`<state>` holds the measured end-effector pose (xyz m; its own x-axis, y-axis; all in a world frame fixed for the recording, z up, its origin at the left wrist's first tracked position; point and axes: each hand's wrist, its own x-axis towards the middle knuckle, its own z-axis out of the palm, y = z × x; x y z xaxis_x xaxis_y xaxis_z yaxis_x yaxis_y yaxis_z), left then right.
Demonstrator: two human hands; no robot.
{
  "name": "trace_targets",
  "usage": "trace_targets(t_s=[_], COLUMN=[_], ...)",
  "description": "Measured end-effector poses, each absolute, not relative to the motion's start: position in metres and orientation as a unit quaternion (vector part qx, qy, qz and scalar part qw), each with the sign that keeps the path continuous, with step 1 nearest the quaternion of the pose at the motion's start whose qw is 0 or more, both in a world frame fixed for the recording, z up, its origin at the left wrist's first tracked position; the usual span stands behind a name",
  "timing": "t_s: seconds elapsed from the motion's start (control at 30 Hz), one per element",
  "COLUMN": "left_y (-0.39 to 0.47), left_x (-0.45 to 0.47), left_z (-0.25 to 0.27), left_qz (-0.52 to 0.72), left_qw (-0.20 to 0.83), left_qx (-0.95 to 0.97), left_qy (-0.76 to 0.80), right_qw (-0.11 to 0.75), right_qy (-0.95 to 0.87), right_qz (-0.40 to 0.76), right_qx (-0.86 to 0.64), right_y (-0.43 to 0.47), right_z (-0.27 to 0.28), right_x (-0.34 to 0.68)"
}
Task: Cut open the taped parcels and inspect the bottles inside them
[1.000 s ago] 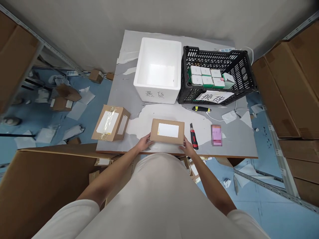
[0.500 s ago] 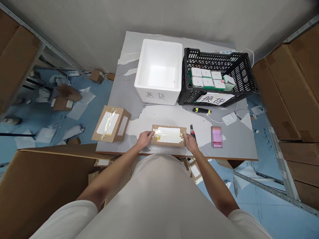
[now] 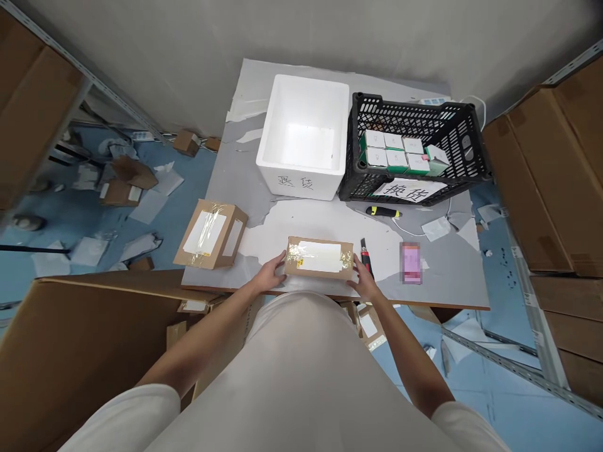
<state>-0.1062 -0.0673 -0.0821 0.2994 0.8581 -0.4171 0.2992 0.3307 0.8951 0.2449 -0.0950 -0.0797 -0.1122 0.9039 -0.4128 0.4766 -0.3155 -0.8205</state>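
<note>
While the box [image 3: 320, 258] lies just left of the knife [image 3: 366, 260], left hand [image 3: 271, 275] and right hand [image 3: 363, 282] clasp its two ends.

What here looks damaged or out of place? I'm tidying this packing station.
The table covering is torn, with peeled patches and paper scraps. The floor at left is littered with paper and crushed cardboard. The black crate sits askew. Both the left hand and right hand grip a small box, which looks intact.
</note>
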Motion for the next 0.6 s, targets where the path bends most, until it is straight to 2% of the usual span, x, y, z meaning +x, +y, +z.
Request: trace_targets(t_s=[0.2, 0.3, 0.43, 0.5, 0.6], left_y=[-0.063, -0.05, -0.033, -0.027, -0.023], left_x=[-0.101, -0.103, -0.098, -0.092, -0.088], left_z=[-0.072, -0.058, -0.052, -0.057, -0.07], left_qz=[0.238, 0.218, 0.153, 0.129, 0.127], left_qw=[0.619, 0.563, 0.463, 0.452, 0.457], left_qx=[0.514, 0.546, 0.589, 0.578, 0.556], left_qy=[0.543, 0.58, 0.644, 0.667, 0.682], right_qw=[0.251, 0.225, 0.149, 0.12, 0.122], right_qy=[-0.528, -0.54, -0.566, -0.559, -0.548], right_qz=[0.563, 0.559, 0.477, 0.448, 0.449], right_qx=[-0.584, -0.588, -0.656, -0.688, -0.695], right_y=[-0.085, -0.077, -0.067, -0.062, -0.059], right_z=[-0.066, -0.056, -0.05, -0.053, -0.062], right_x=[0.229, 0.232, 0.226, 0.218, 0.209])
